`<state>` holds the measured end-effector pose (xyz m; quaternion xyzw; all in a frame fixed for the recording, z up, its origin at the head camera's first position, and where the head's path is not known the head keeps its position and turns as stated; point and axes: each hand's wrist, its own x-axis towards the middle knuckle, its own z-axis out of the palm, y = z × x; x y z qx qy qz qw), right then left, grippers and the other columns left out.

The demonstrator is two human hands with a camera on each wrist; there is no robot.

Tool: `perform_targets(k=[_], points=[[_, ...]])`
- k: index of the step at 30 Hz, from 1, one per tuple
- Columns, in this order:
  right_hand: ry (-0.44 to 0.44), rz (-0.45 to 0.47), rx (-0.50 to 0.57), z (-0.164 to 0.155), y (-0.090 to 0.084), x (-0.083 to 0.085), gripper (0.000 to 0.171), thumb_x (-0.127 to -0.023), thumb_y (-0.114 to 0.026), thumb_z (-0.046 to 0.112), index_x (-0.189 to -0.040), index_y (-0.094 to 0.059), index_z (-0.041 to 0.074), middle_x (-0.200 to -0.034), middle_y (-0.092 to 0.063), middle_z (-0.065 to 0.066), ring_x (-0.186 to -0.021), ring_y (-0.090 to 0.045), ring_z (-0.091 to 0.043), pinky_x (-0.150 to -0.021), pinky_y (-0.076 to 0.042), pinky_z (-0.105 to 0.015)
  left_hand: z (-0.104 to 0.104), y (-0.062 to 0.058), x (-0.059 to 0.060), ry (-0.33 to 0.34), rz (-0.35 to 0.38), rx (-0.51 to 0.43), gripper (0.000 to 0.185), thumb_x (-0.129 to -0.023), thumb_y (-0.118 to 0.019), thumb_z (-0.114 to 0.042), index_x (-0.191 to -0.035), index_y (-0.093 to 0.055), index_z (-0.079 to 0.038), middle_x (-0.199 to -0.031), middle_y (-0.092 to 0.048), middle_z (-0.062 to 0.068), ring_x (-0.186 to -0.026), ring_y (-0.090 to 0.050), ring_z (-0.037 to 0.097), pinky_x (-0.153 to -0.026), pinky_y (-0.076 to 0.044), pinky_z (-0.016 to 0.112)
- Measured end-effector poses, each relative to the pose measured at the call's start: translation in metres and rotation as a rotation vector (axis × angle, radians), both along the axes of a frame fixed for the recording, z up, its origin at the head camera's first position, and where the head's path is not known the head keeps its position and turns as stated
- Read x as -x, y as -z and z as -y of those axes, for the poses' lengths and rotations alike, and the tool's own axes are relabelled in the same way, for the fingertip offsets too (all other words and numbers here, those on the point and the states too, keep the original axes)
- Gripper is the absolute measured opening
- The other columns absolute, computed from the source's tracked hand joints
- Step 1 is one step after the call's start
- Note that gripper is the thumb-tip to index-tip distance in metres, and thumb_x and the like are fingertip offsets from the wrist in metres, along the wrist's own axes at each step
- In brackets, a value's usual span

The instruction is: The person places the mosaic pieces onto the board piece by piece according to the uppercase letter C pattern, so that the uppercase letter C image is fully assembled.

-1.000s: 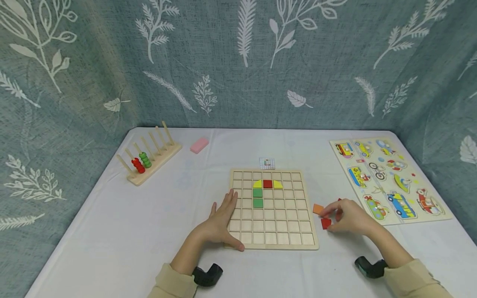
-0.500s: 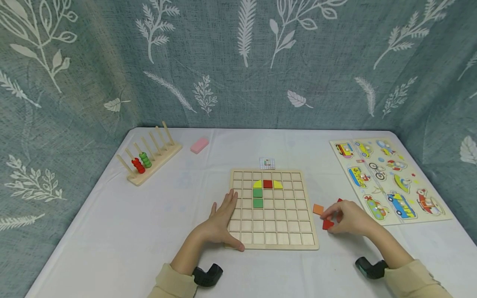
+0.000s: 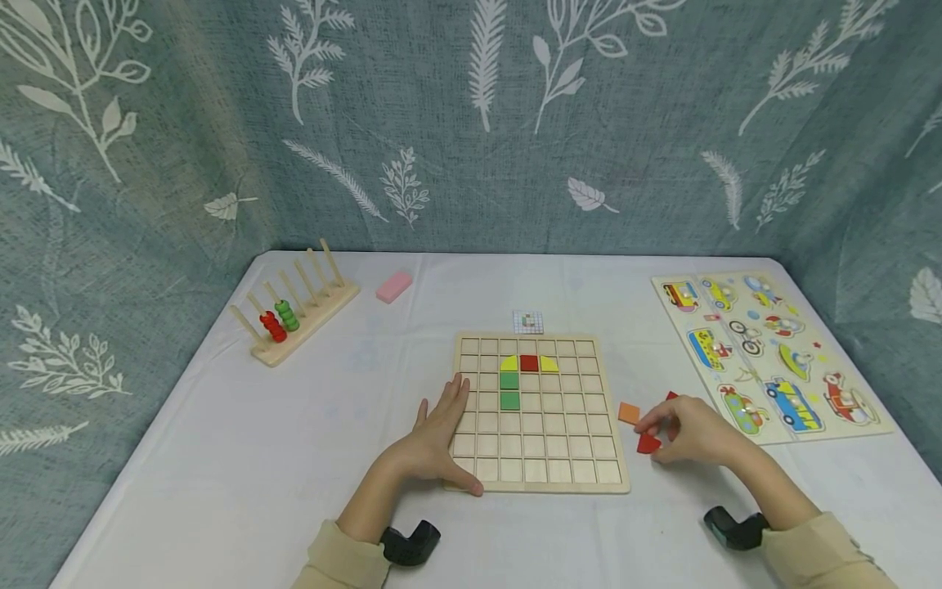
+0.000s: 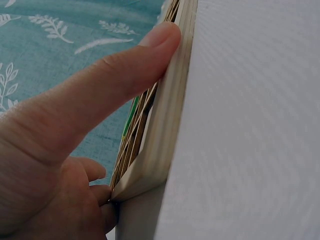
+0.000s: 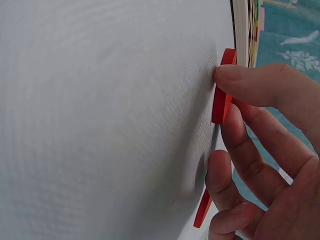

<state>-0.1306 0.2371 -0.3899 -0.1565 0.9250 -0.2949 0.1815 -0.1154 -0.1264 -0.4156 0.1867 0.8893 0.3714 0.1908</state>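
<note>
We see the left hand [image 3: 434,438] flat on the square wooden grid board's [image 3: 581,483] left edge. The right hand [image 3: 688,429] pinches a flat red wooden piece [image 3: 648,444] on the white desk [image 3: 257,458], just beside the board's right edge.

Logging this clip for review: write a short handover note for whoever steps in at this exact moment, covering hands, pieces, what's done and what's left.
Left hand rests flat on the grid board, thumb along its near-left edge.
Right hand pinches a red piece at the tablecloth, right of the board.
An orange piece lies loose beside it.
Done: two yellow, one red and two green tiles sit in the board's upper cells.
Left: seating the red piece and the loose ones; most cells stand empty.
</note>
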Motion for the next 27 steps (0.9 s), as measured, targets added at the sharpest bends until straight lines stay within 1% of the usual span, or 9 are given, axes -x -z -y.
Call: perform_targets(k=[14,27], points=[[-0.013,0.001,-0.006,-0.0033,0.0005,0.0015,0.024,-0.062,-0.079,0.005,-0.084,-0.07,0.011,-0.071,-0.056,0.005,-0.057,-0.044,-0.013,-0.05,-0.037,-0.022,0.0003,-0.0001,-0.0004,-0.002,-0.002,0.014,0.137,-0.047,-0.09,-0.035,-0.145,-0.001,0.0,-0.152,0.008,0.014,-0.138,0.008,0.026,-0.106,0.007,0.054],[0.015,-0.006,-0.016,-0.0037,0.0013,-0.0006,0.023,-0.063,-0.08,0.008,-0.082,-0.07,0.012,-0.072,-0.056,0.005,-0.061,-0.044,-0.014,-0.051,-0.037,-0.023,0.0,0.0014,0.0008,0.005,-0.009,0.002,0.137,-0.048,-0.09,-0.035,-0.145,-0.001,0.0,-0.152,0.008,0.014,-0.138,0.008,0.027,-0.105,0.007,0.055]])
